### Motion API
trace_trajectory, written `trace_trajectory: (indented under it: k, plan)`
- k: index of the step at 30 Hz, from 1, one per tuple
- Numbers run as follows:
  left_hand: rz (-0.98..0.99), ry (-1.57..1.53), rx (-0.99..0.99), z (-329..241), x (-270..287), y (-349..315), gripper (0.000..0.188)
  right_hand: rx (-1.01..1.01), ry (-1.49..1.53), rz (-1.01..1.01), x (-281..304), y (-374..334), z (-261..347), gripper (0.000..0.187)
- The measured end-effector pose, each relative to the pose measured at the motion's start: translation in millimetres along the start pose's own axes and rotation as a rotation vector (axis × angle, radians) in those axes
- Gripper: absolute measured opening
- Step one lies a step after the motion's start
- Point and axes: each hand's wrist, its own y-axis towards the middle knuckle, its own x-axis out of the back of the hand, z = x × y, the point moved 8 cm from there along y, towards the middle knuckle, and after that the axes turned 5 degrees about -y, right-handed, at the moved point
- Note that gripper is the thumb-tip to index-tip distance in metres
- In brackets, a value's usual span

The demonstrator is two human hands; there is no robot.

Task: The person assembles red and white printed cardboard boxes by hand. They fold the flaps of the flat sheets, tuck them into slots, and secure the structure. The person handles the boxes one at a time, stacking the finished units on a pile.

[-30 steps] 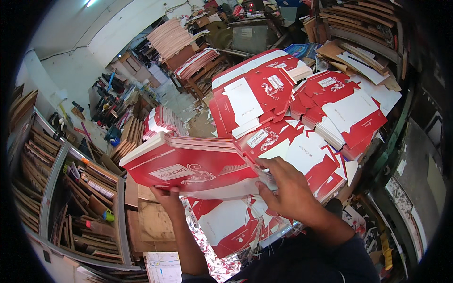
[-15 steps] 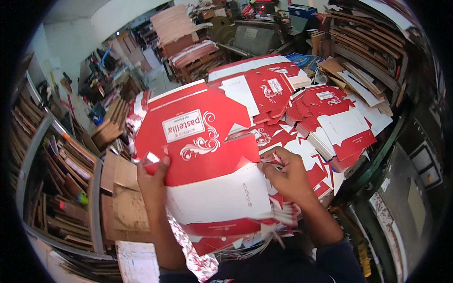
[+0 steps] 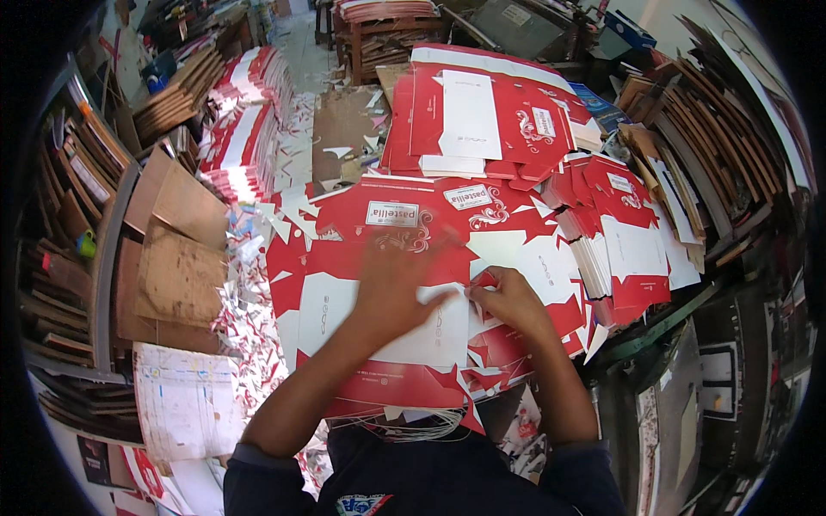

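A red and white cardboard box blank [image 3: 387,335], printed with a label and white scrollwork, lies flat on a pile of similar blanks in front of me. Over its middle is my left hand [image 3: 391,292], palm down, thumb stretched apart and fingers blurred, with no object seen in it. At the blank's right edge, my right hand [image 3: 512,301] is closed in a pinch around a small red card scrap [image 3: 489,279]. Its thumb tip is at the blank's edge. Pointed red and white offcuts lie beneath and beside that hand.
Stacked blanks [image 3: 469,112] stand at the far side, with another stack [image 3: 632,241] to the right. Bundled red and white sheets [image 3: 245,129] are on the floor at left, near strewn scraps [image 3: 249,327]. Brown boards [image 3: 185,267] lean at left; a rack [image 3: 112,258] stands beside them.
The blank, earlier raised and tilted, now lies on the pile. My left hand has left its left edge and moved over its middle. My right hand stays near the right edge. The view has tipped downward.
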Motion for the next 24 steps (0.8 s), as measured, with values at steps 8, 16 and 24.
trace_trajectory:
  k: [8,16,24]
  plan:
    - [0.129,0.022,-0.105,7,-60,-5,0.071,0.027,-0.135,0.125,1,9,4,0.031]
    - [0.154,-0.067,0.001,18,-64,-5,0.081,0.056,0.520,0.113,8,3,70,0.014]
    - [0.090,-0.108,0.013,21,-63,-4,0.099,0.363,0.506,-0.389,109,-30,147,0.020]
